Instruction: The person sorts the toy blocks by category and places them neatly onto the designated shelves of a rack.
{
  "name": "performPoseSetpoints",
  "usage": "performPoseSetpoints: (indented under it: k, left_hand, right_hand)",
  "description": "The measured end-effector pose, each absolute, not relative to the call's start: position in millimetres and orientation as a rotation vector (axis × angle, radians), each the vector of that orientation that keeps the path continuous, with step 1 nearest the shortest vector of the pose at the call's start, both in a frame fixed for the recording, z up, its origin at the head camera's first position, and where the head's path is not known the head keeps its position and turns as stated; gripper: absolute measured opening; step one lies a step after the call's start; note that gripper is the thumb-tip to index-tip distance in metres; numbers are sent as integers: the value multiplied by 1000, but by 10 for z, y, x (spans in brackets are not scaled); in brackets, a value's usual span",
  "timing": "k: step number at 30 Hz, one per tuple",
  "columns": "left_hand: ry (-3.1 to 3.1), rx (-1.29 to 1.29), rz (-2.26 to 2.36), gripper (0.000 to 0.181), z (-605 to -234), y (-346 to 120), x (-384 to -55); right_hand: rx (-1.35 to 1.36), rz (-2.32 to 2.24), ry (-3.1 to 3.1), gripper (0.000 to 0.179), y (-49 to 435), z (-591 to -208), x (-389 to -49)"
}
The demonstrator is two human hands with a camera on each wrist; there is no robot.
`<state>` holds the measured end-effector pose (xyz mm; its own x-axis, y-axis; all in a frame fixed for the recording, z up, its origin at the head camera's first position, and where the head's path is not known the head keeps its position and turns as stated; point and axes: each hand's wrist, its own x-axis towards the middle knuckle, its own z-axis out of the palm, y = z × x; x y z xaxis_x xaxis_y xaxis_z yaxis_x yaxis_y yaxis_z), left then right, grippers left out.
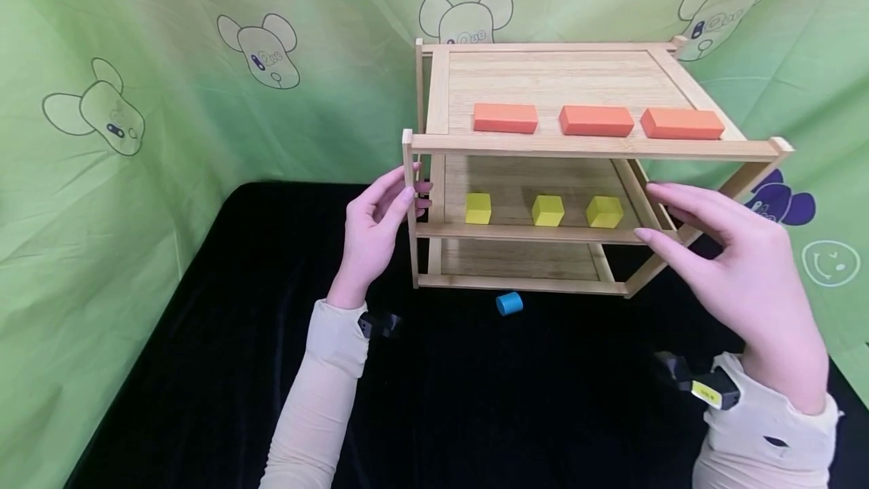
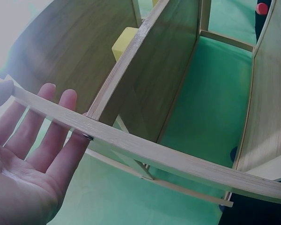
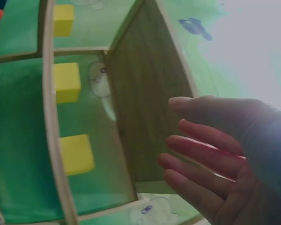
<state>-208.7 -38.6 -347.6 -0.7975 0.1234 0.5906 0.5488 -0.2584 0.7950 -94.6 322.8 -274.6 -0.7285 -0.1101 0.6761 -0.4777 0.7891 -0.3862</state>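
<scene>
You can read no word, number or brand here. On your right wrist, the black device [image 1: 729,388] carries a yellow label [image 1: 707,394], its dark print too small and blurred for you to make out. On the green curtain [image 1: 353,51], at far right in your head view, you see a smiley [image 1: 831,262]; the outlined animal heads [image 1: 271,55] bear eye marks you cannot read as letters.
</scene>
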Motion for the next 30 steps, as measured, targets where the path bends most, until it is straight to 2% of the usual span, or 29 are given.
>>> performPoseSetpoints:
  k: [8,16,30]
  left_hand:
    - [-1709,-816,-2142,32,-3468,-389,-2077]
    - [-1702,-820,-2147,32,-3489,-398,-2084]
    - [-1707,-811,-2140,32,-3479,-387,-2085]
  right_hand:
    - [325,920,-2204,47,3261,-2594,-765]
    - [297,1231,-1933,35,3344,-2585,-729]
    - [167,1217,-1893,37,3577,-2661,-735]
